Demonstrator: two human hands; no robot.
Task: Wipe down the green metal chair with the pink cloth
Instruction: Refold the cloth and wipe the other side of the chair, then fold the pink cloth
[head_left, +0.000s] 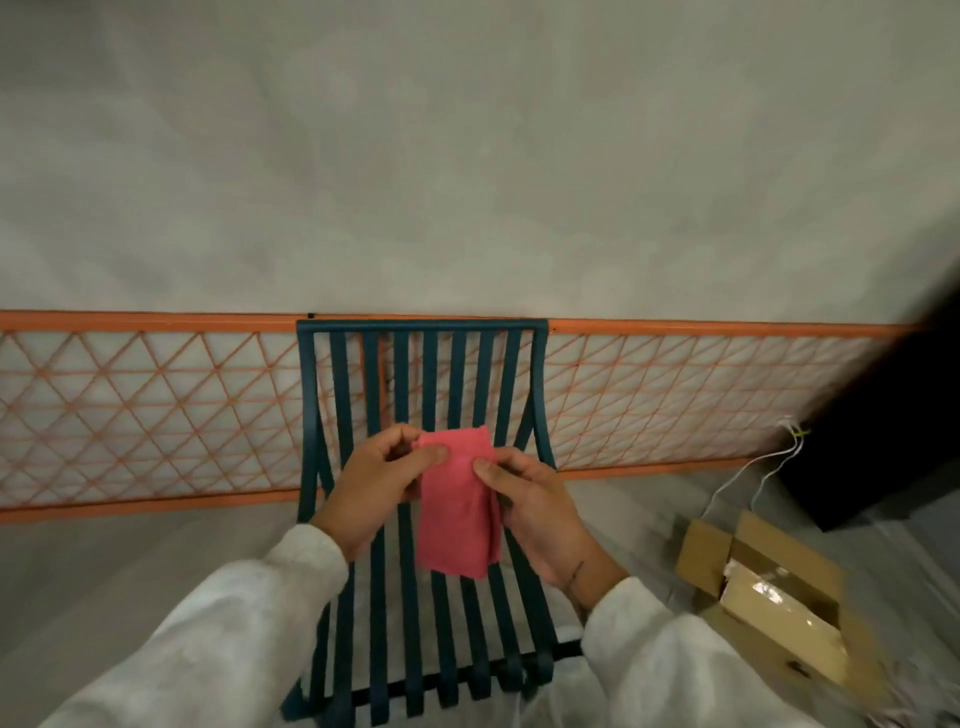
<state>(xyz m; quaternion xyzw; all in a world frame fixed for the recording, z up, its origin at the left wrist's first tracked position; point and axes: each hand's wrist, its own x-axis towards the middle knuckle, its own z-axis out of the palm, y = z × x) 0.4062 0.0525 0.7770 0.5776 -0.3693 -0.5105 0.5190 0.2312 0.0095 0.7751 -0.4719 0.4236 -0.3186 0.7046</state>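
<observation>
Now pinching the cloth (457, 512) near its top with left hand (375, 486) and right hand (537, 517); probably soft, light; better grasped bunched.

I lose the chair (421, 327) slats behind the left hand (379, 486), right hand (535, 512) and cloth (457, 514); its near end is cut off. The box (779, 597) at right is blurred.
</observation>
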